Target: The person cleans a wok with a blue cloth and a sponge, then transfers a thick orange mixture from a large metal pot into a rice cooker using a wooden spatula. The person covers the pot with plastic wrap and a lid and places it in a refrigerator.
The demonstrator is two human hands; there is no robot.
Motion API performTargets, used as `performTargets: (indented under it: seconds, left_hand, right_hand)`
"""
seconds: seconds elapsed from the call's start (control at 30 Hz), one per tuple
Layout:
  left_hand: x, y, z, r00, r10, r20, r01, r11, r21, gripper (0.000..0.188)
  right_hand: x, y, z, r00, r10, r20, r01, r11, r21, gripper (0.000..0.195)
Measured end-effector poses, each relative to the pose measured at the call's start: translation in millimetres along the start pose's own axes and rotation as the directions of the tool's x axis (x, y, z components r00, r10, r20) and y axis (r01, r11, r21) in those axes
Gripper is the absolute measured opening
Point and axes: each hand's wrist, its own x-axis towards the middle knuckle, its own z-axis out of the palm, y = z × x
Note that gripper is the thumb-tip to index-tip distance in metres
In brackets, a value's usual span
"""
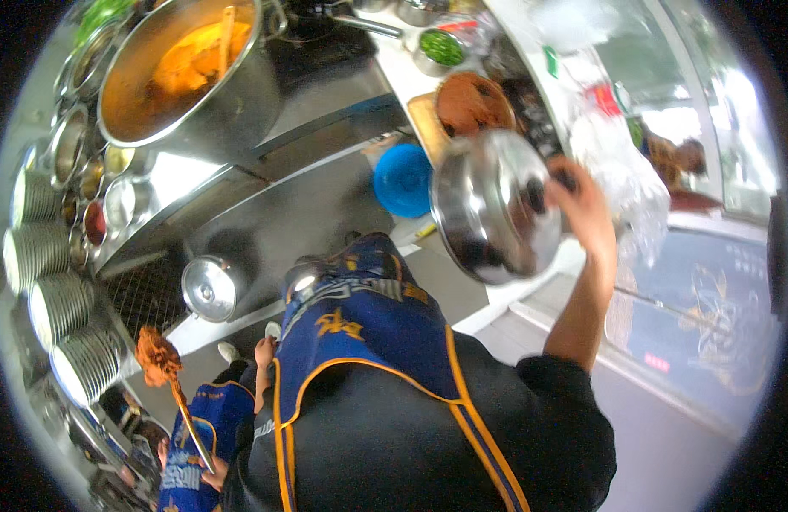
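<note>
My right hand [576, 198] grips a shiny metal pot lid [490, 211] by its dark knob, and the lid is tilted in the air. Just beyond the lid is a round container of red-brown paste or sauce [474, 99], beside a wooden board [429, 121] on the white counter. A steel bowl of chopped green herbs [440, 48] stands farther back. Below the lid's left edge sits a blue plastic basin [401, 179]. My left hand [264, 352] hangs low by my blue apron [368, 320]; its fingers are too small and blurred to read.
A large steel stockpot [247, 121] holds orange broth and a wooden-handled utensil [226, 41]. A co-worker's hand [215, 473] holds a ladle [190, 422] heaped with red-brown paste, close on my left. Stacked plates [61, 313], seasoning bowls [94, 221] and another metal lid [208, 288] are also left.
</note>
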Motion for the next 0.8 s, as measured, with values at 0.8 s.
performTargets:
  seconds: [0.8]
  left_hand:
    - [16, 389, -79, 0.807, 0.399, -0.435, -0.571, 0.716, -0.403, 0.03]
  right_hand:
    - [45, 88, 108, 0.914, -0.045, -0.404, -0.051, 0.973, -0.223, 0.054]
